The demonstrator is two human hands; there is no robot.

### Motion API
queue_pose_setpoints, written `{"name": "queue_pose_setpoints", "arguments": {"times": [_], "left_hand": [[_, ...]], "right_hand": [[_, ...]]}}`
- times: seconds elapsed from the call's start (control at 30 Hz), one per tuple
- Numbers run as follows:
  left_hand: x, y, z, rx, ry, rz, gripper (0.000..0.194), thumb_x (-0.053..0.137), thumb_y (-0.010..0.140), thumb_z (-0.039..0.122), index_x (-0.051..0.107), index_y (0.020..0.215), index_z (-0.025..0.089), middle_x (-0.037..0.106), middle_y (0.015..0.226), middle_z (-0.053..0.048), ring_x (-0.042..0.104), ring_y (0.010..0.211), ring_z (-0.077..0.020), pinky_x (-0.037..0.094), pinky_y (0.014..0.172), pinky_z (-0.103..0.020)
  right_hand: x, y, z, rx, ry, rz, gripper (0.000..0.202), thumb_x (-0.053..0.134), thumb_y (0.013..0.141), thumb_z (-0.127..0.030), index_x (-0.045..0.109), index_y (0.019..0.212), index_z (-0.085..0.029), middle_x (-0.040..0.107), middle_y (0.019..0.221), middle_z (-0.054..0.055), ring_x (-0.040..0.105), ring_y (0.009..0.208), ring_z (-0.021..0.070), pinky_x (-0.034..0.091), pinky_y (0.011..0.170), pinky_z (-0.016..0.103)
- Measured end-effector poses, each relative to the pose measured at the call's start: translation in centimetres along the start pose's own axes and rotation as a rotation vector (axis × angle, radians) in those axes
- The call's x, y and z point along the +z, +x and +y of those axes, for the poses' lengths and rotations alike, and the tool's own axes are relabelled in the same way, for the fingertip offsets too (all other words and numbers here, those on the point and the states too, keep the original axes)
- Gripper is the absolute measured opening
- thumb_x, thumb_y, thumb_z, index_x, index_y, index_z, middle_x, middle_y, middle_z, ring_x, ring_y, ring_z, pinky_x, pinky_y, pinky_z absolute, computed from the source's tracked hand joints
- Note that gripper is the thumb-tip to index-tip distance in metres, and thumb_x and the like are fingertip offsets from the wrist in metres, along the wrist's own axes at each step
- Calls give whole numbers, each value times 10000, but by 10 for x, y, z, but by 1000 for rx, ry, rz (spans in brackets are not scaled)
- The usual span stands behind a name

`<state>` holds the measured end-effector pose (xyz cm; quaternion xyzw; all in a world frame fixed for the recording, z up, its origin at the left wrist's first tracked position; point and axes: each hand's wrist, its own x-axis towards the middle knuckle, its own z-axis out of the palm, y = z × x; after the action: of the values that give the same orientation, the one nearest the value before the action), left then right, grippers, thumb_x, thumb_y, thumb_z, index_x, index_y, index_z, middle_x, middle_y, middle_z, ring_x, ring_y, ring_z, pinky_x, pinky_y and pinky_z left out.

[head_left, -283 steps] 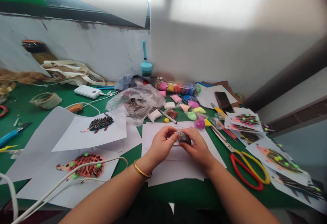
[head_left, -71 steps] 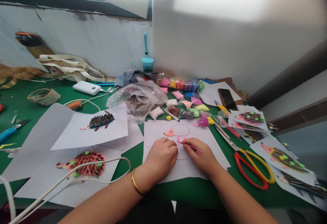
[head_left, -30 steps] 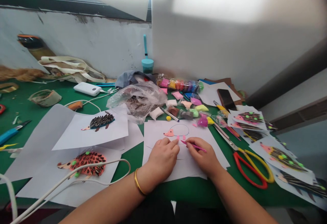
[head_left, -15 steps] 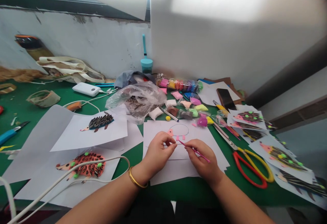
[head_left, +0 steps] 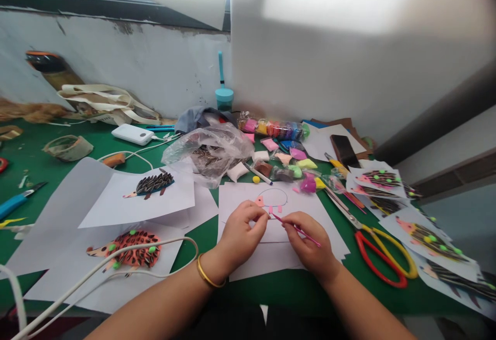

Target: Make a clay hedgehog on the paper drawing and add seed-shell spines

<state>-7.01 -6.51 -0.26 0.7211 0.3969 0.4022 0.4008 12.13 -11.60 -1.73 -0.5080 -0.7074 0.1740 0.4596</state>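
Your right hand (head_left: pixel 310 245) grips the pink tool (head_left: pixel 308 237), tip near your curled left hand (head_left: pixel 242 234), can't tell if that's grasping anything, just below the hedgehog drawing (head_left: pixel 272 200) on white paper (head_left: pixel 313 211).

- Gap between left hand (head_left: pixel 241 236) and right hand (head_left: pixel 312 253) was passable; magenta stick tool (head_left: pixel 310 238) nearly closed its far end.
- Scissors (head_left: pixel 382 239) obstructed right flank.
- White cable (head_left: pixel 186 238) obstructed left.
- Clay packets (head_left: pixel 284 159) crowded drawing sheet's (head_left: pixel 313 203) far edge.
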Motion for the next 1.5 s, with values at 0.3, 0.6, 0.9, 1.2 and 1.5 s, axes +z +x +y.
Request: {"name": "queue_pose_setpoints", "arguments": {"times": [0.3,0.6,0.9,1.2,1.5], "left_hand": [[-1,0,1,-9,-2,1,146,575,872,156,671,776,210,613,835,-12,584,843,-156,477,816,-306],[-1,-1,2,-22,43,12,78,654,806,140,663,761,204,592,843,-7,584,871,-163,468,829,-313],[-1,-1,4,-25,30,-11,91,634,843,174,700,793,211,596,851,-15,589,860,-162,473,823,-308],[-1,0,3,-44,32,2,37,705,792,180,686,767,201,605,856,-16,590,866,-162,466,821,-299],[1,2,-1,-270,-263,-142,201,589,900,360,692,897,188,703,824,-26,638,725,-153,489,712,-285]], "right_hand": [[0,1,-2,-15,24,-12,161,545,922,-167,658,1004,-248,693,895,49,651,839,209,520,758,352],[0,0,0,-24,26,-16,168,553,917,-153,648,1014,-252,688,907,47,643,848,207,518,760,353],[1,0,1,-43,42,-14,168,563,909,-140,654,1009,-239,687,901,42,643,839,196,515,754,339],[1,1,1,-66,46,-15,176,570,905,-114,651,1007,-232,683,890,33,632,824,179,504,744,321],[-2,1,-4,-90,59,21,199,572,901,-91,657,1018,-229,679,888,36,627,815,180,505,730,324]]}}
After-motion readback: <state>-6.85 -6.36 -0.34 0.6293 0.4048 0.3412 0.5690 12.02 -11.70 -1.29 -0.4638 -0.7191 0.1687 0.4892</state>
